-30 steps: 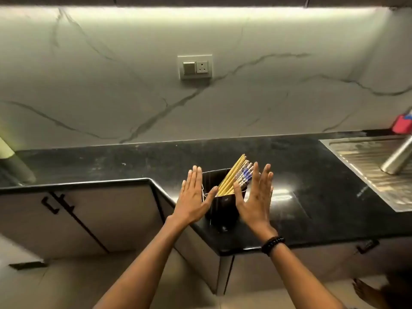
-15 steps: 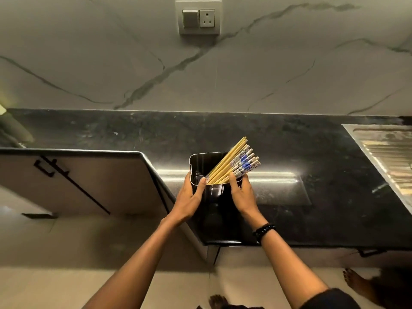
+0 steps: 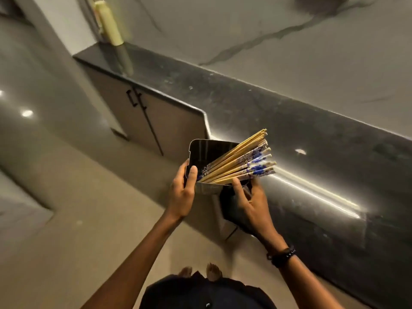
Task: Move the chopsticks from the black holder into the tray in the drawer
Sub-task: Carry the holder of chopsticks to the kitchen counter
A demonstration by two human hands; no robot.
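Observation:
A glossy black holder [image 3: 207, 153] is lifted off the counter, held between both hands near the counter's corner. Several chopsticks [image 3: 243, 160], some plain wood and some white with blue patterns, fan out of it toward the right. My left hand [image 3: 182, 192] grips the holder's left side, thumb up along its wall. My right hand [image 3: 249, 204] holds its right side from below, thumb against the front wall under the chopsticks. No drawer or tray is in view.
The black stone counter [image 3: 312, 175] runs diagonally under a marble wall [image 3: 267, 41]. A cream bottle [image 3: 110, 25] stands at its far left end. Cabinet doors with black handles [image 3: 136, 101] are shut below. Tiled floor and my bare feet [image 3: 200, 270] lie beneath.
Both hands closed round the holder, which stood on the counter, and lifted it toward me. My view has swung left and downward, tilting the counter.

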